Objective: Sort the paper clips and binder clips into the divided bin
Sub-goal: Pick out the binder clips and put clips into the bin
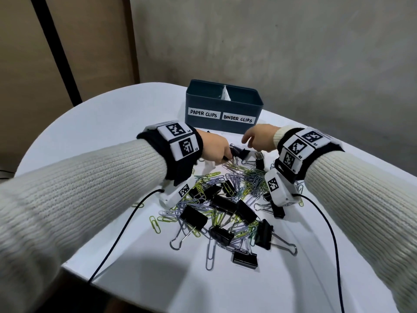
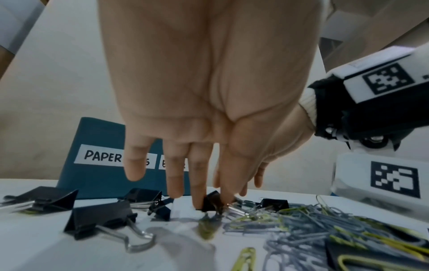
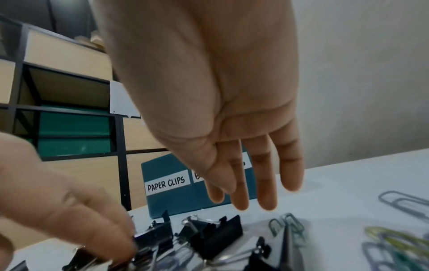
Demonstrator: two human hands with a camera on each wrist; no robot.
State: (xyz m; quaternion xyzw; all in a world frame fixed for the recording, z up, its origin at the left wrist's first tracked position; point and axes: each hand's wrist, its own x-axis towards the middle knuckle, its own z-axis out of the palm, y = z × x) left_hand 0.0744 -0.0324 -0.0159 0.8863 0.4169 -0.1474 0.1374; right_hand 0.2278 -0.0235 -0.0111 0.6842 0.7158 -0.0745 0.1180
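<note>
A dark blue divided bin (image 1: 203, 102) stands at the back of the white table, labelled PAPER CLIPS on the left and BINDER CLIPS on the right. In front of it lies a mixed pile (image 1: 225, 199) of black binder clips and grey and yellow-green paper clips. My left hand (image 1: 225, 155) reaches into the far end of the pile. Its thumb and fingers pinch a small black binder clip (image 2: 210, 203) that still sits on the table. My right hand (image 3: 241, 194) hovers just above the pile beside it, fingers straight and holding nothing.
The white round table (image 1: 101, 123) curves away at the left and front edges. Two black cables (image 1: 117, 233) trail from the wrist cameras across the near tabletop. A grey wall stands behind the bin. A shelf unit (image 3: 69, 110) stands off to the left.
</note>
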